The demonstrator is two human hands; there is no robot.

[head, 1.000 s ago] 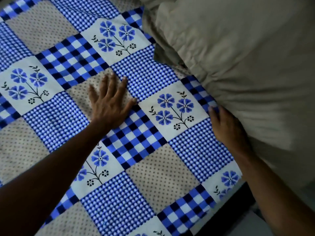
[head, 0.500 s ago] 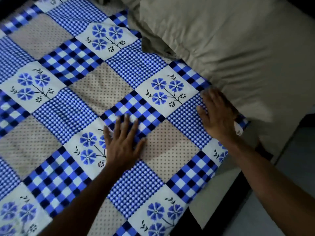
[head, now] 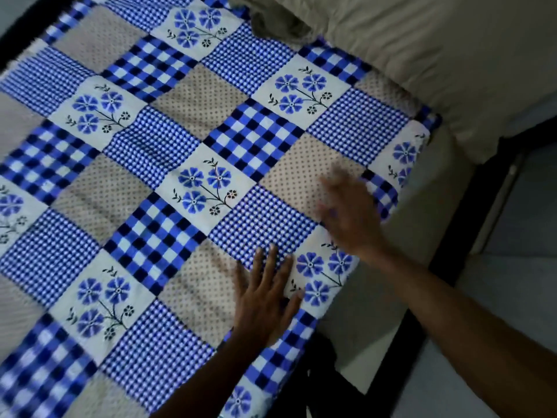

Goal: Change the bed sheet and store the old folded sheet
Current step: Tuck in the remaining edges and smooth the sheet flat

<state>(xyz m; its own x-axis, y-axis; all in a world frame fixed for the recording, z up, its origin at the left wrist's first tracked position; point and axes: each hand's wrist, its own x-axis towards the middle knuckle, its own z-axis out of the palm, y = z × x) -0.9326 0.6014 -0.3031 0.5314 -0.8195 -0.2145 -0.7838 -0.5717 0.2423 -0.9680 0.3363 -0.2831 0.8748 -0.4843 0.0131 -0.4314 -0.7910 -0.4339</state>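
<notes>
Left hand [head: 265,303] lies flat on the bed sheet [head: 187,188], palm down, fingers straight and spread, gripping nothing; its fingertips reach a small-check blue patch, its palm covers a dotted beige patch, and its thumb touches a white patch printed with blue flowers. Right hand [head: 351,215] is blurred; its fingers look straight and apart, holding nothing, over a dotted beige patch beyond and to the right of the left hand; whether it touches the cloth I cannot tell. Both hands are near the sheet's right edge.

The bed sheet, a patchwork of blue gingham, bold blue-and-black check, dotted beige and flower squares, lies spread flat over the bed and fills most of the view; its right edge stops short of the side of the mattress [head: 385,297], so a bare beige strip shows beside it. A large beige pillow [head: 422,61] lies at the upper right, over the sheet's far corner; bunched drab cloth [head: 280,22] sits just left of it. A dark bed frame [head: 446,267] borders the mattress; pale floor [head: 512,312] lies beyond it.
</notes>
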